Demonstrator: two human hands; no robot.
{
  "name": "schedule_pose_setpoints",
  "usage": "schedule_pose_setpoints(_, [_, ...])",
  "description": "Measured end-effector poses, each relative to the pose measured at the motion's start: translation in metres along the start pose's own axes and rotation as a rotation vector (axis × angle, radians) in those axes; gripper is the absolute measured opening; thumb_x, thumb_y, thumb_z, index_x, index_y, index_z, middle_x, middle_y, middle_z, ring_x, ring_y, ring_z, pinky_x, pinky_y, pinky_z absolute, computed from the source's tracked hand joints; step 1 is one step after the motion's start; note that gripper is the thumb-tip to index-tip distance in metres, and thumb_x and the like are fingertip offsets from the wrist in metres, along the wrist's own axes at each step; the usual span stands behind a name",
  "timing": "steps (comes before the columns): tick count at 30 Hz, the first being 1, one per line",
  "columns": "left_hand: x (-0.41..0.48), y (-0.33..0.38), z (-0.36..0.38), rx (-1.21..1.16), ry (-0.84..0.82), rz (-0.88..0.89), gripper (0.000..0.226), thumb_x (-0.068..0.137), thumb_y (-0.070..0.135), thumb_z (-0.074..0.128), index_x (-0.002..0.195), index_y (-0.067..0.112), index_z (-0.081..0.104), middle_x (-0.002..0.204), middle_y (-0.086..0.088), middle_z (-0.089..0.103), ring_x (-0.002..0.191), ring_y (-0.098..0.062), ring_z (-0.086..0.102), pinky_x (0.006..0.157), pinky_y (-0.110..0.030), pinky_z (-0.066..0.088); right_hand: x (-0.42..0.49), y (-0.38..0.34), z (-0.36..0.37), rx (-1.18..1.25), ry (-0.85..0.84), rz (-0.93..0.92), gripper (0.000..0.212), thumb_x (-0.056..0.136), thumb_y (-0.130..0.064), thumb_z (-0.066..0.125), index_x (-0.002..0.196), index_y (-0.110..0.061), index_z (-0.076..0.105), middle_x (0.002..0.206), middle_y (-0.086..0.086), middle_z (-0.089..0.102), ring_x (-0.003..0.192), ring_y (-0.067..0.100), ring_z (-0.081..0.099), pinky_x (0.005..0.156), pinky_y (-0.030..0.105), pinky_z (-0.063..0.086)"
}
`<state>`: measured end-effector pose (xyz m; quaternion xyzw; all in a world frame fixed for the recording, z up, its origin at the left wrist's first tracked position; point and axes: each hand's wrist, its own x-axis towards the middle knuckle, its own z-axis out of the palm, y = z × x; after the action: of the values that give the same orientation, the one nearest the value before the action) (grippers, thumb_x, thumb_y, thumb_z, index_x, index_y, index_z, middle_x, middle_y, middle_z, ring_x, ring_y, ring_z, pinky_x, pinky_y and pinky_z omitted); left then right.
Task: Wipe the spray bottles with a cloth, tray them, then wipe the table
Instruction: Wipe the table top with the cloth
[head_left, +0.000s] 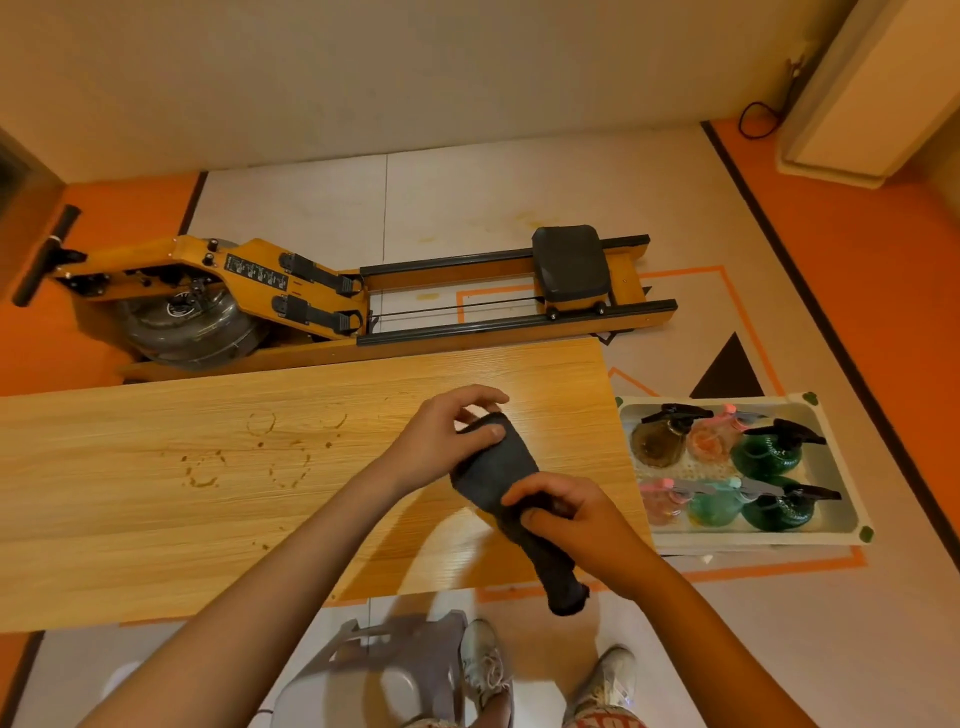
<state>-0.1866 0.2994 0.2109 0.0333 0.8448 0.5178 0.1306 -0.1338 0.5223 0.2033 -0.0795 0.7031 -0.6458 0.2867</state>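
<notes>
I see the cloth (498, 467) held over the desk's (208, 493) right end. My left hand (452, 441) pinches its top end and my right hand (571, 519) grips it lower down. Six bottles (766, 457) sit in the tray (727, 539) on the floor, just right of the desk. Ring marks (260, 423) show on the desk.

My left hand (447, 441) and right hand (569, 517) grip a dark cloth (496, 467) over the stained worktop (208, 499). Six bottles (766, 457) stand in the tray (753, 539) beside it.
</notes>
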Motion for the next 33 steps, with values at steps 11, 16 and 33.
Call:
schedule_pose_setpoints(11, [-0.046, -0.022, 0.056, -0.414, -0.198, -0.071, 0.052, 0.094, 0.005, 0.074, 0.14, 0.024, 0.057, 0.129, 0.006, 0.07, 0.124, -0.016, 0.064, 0.098, -0.035, 0.055, 0.01, -0.018, -0.029, 0.234, 0.066, -0.048, 0.044, 0.084, -0.004, 0.07, 0.117, -0.033, 0.063, 0.116, 0.018, 0.07, 0.106, 0.038, 0.069, 0.088, 0.051, 0.058])
schedule_pose_setpoints(16, [-0.032, -0.013, 0.068, -0.638, -0.083, -0.128, 0.033, 0.093, 0.0, 0.07, 0.125, 0.007, 0.067, 0.116, -0.012, 0.074, 0.108, -0.031, 0.072, 0.092, -0.044, 0.059, 0.005, -0.013, -0.048, 0.05, 0.161, -0.008, 0.062, 0.086, 0.009, 0.07, 0.129, -0.035, 0.06, 0.108, 0.012, 0.073, 0.1, 0.031, 0.071, 0.082, 0.041, 0.062])
schedule_pose_setpoints(33, [-0.018, -0.012, 0.102, -1.106, -0.163, -0.478, 0.042, 0.103, 0.024, 0.056, 0.139, 0.004, 0.059, 0.134, -0.022, 0.066, 0.123, -0.039, 0.065, 0.102, -0.049, 0.055, 0.002, 0.079, -0.004, 0.043, 0.501, 0.05, 0.048, 0.098, -0.017, 0.066, 0.139, -0.038, 0.052, 0.129, -0.03, 0.062, 0.12, -0.005, 0.059, 0.098, 0.02, 0.052])
